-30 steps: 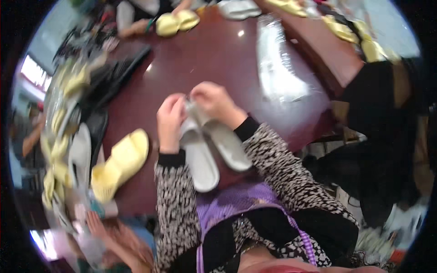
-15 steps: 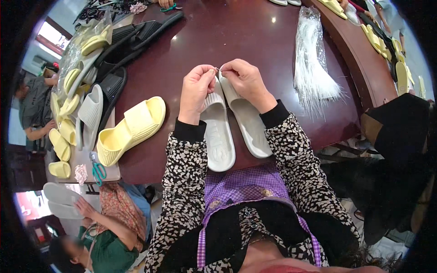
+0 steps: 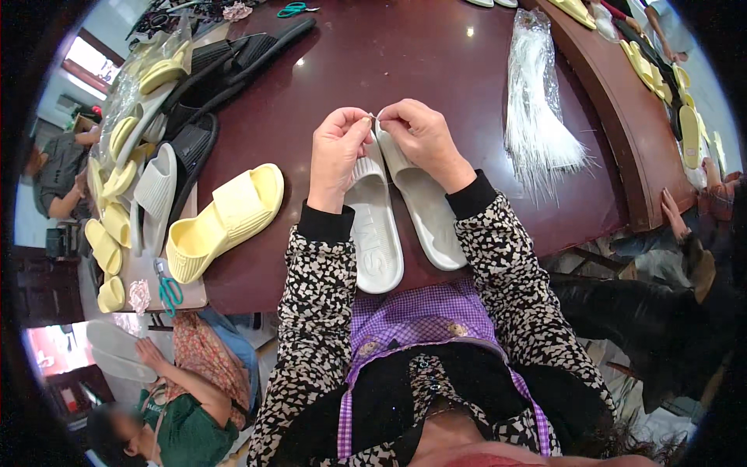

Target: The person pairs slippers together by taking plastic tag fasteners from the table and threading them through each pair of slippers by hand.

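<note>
A pair of pale grey slippers, the left slipper [image 3: 377, 247] and the right slipper [image 3: 429, 222], lies on the table before me, toes pointing away. Over their toe ends my left hand [image 3: 336, 159] and my right hand [image 3: 426, 145] come together, thumbs and forefingers pinched. A tiny whitish bit shows between the fingertips, too small to make out. My hands partly cover the straps and toes. To the right lies a bundle of thin white plastic strands [image 3: 541, 117] in a clear bag. On the left rests a pair of yellow slippers [image 3: 227, 222], heel ends nearer me.
Black slippers [image 3: 194, 148] and several yellow and grey ones crowd the table's left side. Teal scissors [image 3: 170, 294] lie beside a pink flower [image 3: 139, 296]; other scissors [image 3: 292, 9] are at the far edge. A raised wooden rim [image 3: 622, 140] bounds the right. Co-workers sit around.
My hands hold almost the same pinch over the toes. At the far edge, another person's hand has left the scissors. People at the right have shifted, and one hand now rests by the rim.
</note>
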`<state>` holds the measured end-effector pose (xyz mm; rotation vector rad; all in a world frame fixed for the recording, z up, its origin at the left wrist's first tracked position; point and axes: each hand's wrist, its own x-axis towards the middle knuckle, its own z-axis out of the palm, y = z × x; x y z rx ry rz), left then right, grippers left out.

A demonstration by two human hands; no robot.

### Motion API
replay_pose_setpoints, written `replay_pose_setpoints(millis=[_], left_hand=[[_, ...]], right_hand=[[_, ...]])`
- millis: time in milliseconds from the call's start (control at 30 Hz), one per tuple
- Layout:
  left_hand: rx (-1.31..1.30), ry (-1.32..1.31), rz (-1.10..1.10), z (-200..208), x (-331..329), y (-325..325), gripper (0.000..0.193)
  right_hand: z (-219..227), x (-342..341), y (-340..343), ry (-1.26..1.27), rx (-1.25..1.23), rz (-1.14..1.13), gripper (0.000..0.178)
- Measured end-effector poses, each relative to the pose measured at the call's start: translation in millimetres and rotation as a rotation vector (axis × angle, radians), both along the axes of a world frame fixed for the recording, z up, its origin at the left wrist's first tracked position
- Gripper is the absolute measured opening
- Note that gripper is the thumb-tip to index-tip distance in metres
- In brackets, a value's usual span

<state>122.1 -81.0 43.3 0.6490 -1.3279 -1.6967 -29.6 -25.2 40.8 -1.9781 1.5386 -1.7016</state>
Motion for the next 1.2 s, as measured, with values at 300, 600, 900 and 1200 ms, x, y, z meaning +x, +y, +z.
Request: replay_pose_setpoints(millis=[300,600,900,1200], left_hand=[[0.014,-0.02,-0.007,2.0,0.8,1.2,0.008],[0.02,-0.013,-0.046,0.8,0.8,-0.2,0.01],[0.054,-0.032,-0.074,1.0,1.6,0.5,0.011],[0.064,-0.057,-0.082,0.6,4.1,0.1,0.01]], right_hand=[[-1.4,-0.3,-0.4,-0.018,0.01,-0.03,0.006],[-1.5,-1.3,0.2,0.0,0.005,-0.026,0.006],[-0.8,-2.0,1.9,0.018,-0.007,-0.022,0.007],[-2.7,-0.7,1.6,0.016,-0.015,-0.009,0.007]])
